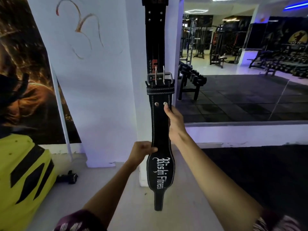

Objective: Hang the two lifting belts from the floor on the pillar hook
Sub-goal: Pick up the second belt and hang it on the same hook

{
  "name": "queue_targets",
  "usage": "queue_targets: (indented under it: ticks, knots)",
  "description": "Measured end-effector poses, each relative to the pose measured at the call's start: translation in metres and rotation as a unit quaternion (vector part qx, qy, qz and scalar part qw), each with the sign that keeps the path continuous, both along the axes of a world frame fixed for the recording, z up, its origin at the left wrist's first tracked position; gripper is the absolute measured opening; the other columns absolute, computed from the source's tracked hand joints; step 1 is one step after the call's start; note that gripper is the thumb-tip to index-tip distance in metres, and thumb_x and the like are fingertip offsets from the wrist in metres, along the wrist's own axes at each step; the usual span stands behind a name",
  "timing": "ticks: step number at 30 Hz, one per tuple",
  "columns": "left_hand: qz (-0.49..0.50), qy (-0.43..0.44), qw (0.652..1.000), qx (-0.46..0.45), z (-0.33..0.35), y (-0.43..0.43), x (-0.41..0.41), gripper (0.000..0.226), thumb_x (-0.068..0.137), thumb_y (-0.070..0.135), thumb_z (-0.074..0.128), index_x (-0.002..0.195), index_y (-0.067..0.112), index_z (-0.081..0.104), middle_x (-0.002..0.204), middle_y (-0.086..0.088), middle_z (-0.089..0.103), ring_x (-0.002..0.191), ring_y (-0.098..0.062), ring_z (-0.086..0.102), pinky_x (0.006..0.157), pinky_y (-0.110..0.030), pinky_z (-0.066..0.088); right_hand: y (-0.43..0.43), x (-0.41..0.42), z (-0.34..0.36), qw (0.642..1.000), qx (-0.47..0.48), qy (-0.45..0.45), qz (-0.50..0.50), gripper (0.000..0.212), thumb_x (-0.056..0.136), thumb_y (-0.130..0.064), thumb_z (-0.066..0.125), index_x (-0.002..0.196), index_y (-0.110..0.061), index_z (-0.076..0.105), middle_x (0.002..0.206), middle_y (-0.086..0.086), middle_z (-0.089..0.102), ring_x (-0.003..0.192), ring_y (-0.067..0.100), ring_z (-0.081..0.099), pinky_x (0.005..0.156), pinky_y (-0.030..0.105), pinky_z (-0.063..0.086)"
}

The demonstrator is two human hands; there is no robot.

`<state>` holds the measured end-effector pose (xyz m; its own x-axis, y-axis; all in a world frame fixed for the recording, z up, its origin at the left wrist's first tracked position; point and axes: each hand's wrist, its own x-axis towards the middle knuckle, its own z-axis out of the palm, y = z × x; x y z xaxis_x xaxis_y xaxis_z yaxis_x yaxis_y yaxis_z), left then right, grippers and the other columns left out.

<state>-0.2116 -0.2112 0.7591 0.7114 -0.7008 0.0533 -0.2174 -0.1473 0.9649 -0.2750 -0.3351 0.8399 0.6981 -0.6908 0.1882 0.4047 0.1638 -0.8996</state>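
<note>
Second belt raised toward the pillar
Both hands grip the upright belt (160,130): right hand (174,120) above left hand (141,151), buckle (160,77) topmost at frame centre

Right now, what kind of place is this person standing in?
It looks like a gym. A rack of dumbbells shows in the big wall mirror, with weight machines behind it, and both hands hold a black lifting belt with "Fitness" stitched on it.

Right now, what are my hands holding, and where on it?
Both hold the black belt: the right hand grips its right edge just below the rivets, the left hand pinches its left edge lower down, above the lettering.
</note>
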Motion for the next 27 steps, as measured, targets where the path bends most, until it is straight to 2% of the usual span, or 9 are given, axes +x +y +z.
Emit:
queue_targets:
  ticks: [3, 5, 8, 13, 17, 20, 22, 24, 27]
  knots:
    - [-0.014, -0.07, 0.997, 0.025, 0.009, 0.002, 0.004, 0.014, 0.069, 0.001, 0.075, 0.063, -0.005, 0.064, 0.063, -0.009, 0.059, 0.064, -0.017, 0.051, 0.066, -0.038, 0.047, -0.003, 0.0, 0.002, 1.0, -0.002, -0.001, 0.018, 0.028, 0.084, -0.033, 0.062, 0.108, -0.019, 0.067, 0.119, 0.007, 0.066, 0.121, 0.024, 0.055, 0.111, 0.046, 0.035]
    - [0.016, -0.029, 0.996, -0.085, 0.048, -0.007, 0.001, 0.006, 0.075, -0.004, 0.07, 0.08, -0.007, 0.069, 0.071, -0.01, 0.066, 0.067, -0.017, 0.059, 0.07, -0.031, 0.051, -0.003, 0.0, 0.009, 1.0, -0.014, -0.005, 0.019, 0.022, 0.081, -0.037, 0.064, 0.098, -0.024, 0.07, 0.114, 0.005, 0.068, 0.121, 0.026, 0.055, 0.11, 0.048, 0.035]
    - [0.039, 0.015, 0.978, -0.205, 0.094, -0.017, 0.0, 0.018, 0.077, -0.008, 0.067, 0.095, -0.004, 0.07, 0.076, -0.005, 0.073, 0.074, -0.018, 0.068, 0.077, -0.029, 0.057, -0.008, 0.0, 0.024, 0.999, -0.045, -0.011, 0.02, 0.017, 0.083, -0.035, 0.063, 0.095, -0.024, 0.069, 0.11, 0.003, 0.068, 0.116, 0.025, 0.058, 0.106, 0.044, 0.041]
    - [0.068, 0.039, 0.958, -0.276, 0.126, -0.026, 0.002, 0.015, 0.078, -0.009, 0.065, 0.089, 0.0, 0.069, 0.063, 0.005, 0.073, 0.062, -0.011, 0.067, 0.066, -0.023, 0.055, -0.022, -0.01, 0.023, 0.977, -0.207, 0.028, -0.034, 0.022, 0.076, -0.012, 0.072, 0.078, 0.008, 0.061, 0.069, 0.009, 0.061, 0.067, 0.015, 0.059, 0.064, 0.026, 0.048]
    - [0.068, 0.041, 0.95, -0.302, 0.147, -0.029, 0.01, 0.019, 0.078, -0.006, 0.067, 0.097, -0.006, 0.067, 0.066, 0.002, 0.074, 0.064, -0.015, 0.068, 0.07, -0.029, 0.056, -0.023, -0.031, -0.058, 0.947, -0.274, 0.168, -0.012, 0.035, 0.071, -0.012, 0.077, 0.049, -0.013, 0.049, 0.045, -0.011, 0.049, 0.046, 0.003, 0.043, 0.053, 0.02, 0.034]
    - [0.063, 0.04, 0.953, -0.294, 0.146, -0.029, 0.008, 0.021, 0.079, -0.006, 0.065, 0.1, -0.007, 0.066, 0.06, 0.006, 0.072, 0.058, -0.007, 0.068, 0.058, -0.02, 0.054, -0.025, -0.042, -0.075, 0.941, -0.27, 0.203, 0.011, 0.022, 0.071, -0.014, 0.077, 0.056, -0.007, 0.062, 0.054, -0.001, 0.066, 0.051, 0.012, 0.06, 0.058, 0.025, 0.044]
    - [0.062, 0.039, 0.953, -0.294, 0.147, -0.029, 0.006, 0.021, 0.08, -0.006, 0.065, 0.101, -0.009, 0.066, 0.061, 0.006, 0.072, 0.058, -0.007, 0.067, 0.058, -0.019, 0.053, -0.026, -0.036, -0.054, 0.964, -0.229, 0.137, 0.005, 0.017, 0.073, -0.006, 0.073, 0.078, 0.009, 0.067, 0.071, 0.013, 0.071, 0.065, 0.016, 0.068, 0.066, 0.021, 0.051]
    - [0.061, 0.033, 0.951, -0.301, 0.15, -0.031, 0.007, 0.018, 0.08, -0.006, 0.065, 0.098, -0.006, 0.067, 0.064, 0.005, 0.073, 0.061, -0.01, 0.069, 0.062, -0.023, 0.055, -0.024, -0.035, -0.042, 0.976, -0.193, 0.098, 0.007, 0.013, 0.074, 0.001, 0.07, 0.083, 0.009, 0.065, 0.074, 0.01, 0.068, 0.064, 0.006, 0.067, 0.066, 0.017, 0.053]
    - [0.06, 0.027, 0.95, -0.305, 0.151, -0.03, 0.011, 0.019, 0.08, -0.006, 0.064, 0.098, -0.006, 0.068, 0.065, 0.005, 0.074, 0.063, -0.012, 0.069, 0.068, -0.026, 0.058, -0.029, -0.048, -0.092, 0.955, -0.215, 0.206, 0.004, 0.016, 0.071, -0.008, 0.076, 0.075, 0.002, 0.065, 0.077, 0.022, 0.069, 0.075, 0.029, 0.07, 0.073, 0.044, 0.054]
